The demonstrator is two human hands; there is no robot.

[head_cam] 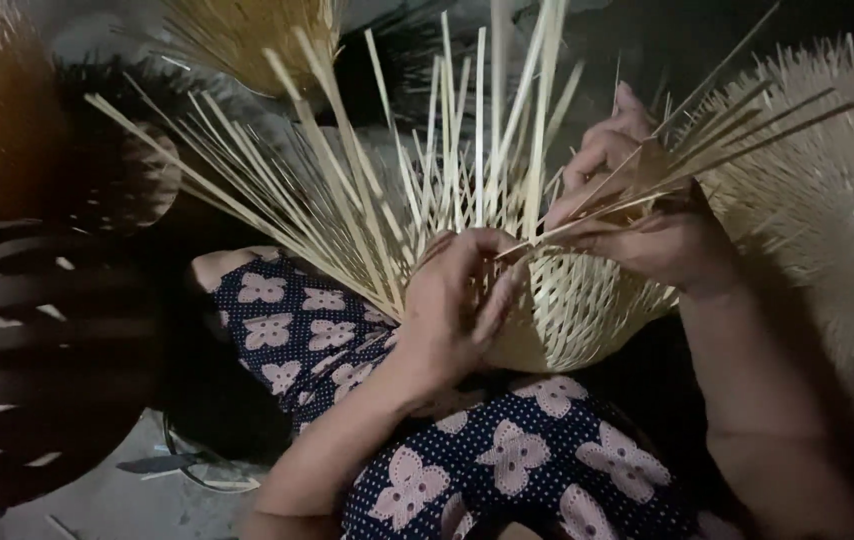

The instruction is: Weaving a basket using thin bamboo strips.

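Half-woven bamboo basket (572, 310) on lap, loose strips fanning toward twelve o'clock; left hand (457, 305) gripping rim, right hand (637, 215) pinching strips

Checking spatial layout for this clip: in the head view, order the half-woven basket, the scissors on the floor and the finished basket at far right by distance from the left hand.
From the left hand:
1. Half-woven basket, under its grip, on the lap.
2. Scissors, lower left on the floor.
3. Finished basket, far right, beyond the right hand.
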